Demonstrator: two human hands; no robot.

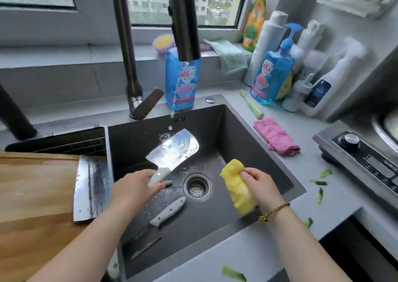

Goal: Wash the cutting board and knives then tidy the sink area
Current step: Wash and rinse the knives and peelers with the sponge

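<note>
**Wet cleaver rinsed over sink**

The left hand (133, 187) gripped a cleaver (172, 150) by its handle under the tap's stream (176, 87); the right hand (260, 187) clutched a yellow cloth (234, 180). Soapy steel looked slippery, safest held by the handle.

You have three knives here: one cleaver (172, 150), one second cleaver (91, 188) and one smaller knife (155, 223). You have one cutting board (36, 195), one sink (247, 152) with one drain (197, 187), and one faucet (185, 20). Count three cloths: one yellow cloth (237, 187), one pink cloth (275, 136), one green cloth (231, 55). One blue pump bottle (273, 74) and one blue refill pouch (183, 81) stand behind. Five green vegetable scraps (233, 273) show on the counter.
</note>
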